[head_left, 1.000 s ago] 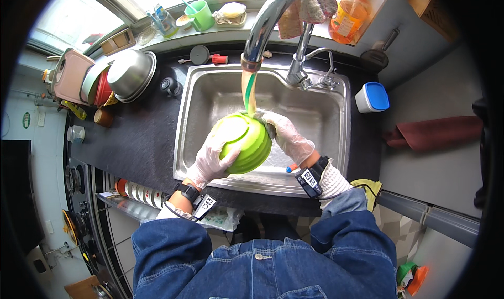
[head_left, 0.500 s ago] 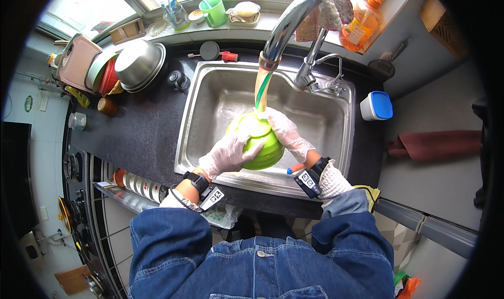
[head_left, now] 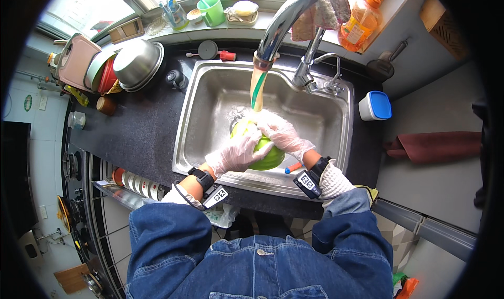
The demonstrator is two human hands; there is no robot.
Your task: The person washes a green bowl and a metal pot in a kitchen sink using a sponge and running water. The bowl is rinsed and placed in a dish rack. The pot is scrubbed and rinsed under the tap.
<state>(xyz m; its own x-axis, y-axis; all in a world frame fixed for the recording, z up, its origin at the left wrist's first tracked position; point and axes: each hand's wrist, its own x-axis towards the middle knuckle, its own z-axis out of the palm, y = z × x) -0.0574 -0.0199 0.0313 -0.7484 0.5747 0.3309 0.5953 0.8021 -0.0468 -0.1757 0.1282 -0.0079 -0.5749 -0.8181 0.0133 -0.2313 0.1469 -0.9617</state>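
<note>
a round green bowl (head_left: 268, 159) is held over the sink (head_left: 321, 115).

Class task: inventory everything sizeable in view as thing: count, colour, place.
Sink: 1, silver, mid-frame
Countertop: 1, black, around sink
Faucet: 1, silver, above sink
Bowl: 1, lime green, over sink
Cloth: 1, pinkish, over faucet
Pump bottle: 1, orange, right of cloth
Mug: 1, green, windowsill
Lidded tub: 1, white-blue, right of sink
Metal bowls: count unclear, silver, left countertop
Jar: 1, brown, left countertop
Left hand: 1, translucent glove, holding bowl
Right hand: 1, translucent glove, at bowl
Sleeves: 2, blue denim, lower frame
</note>
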